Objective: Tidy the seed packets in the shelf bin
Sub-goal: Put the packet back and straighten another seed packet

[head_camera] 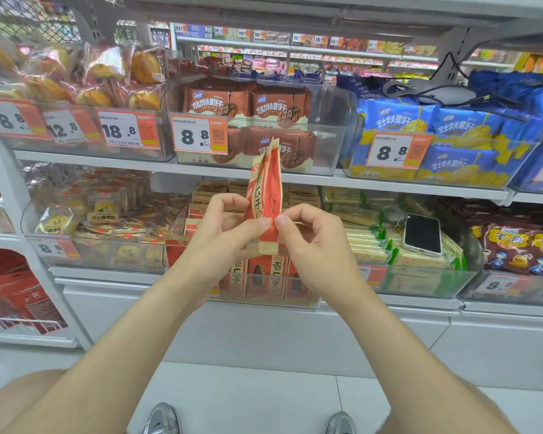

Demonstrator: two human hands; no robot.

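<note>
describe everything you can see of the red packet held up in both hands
The seed packet is a slim red-orange pouch with cream edges and dark characters, paper-like. It stands upright, turned nearly edge-on to the camera, its pointed top in front of the shelf above. The left hand and right hand each pinch its lower part between thumb and fingers, a grip on either side. It is held above the clear bin of matching packets.
</note>
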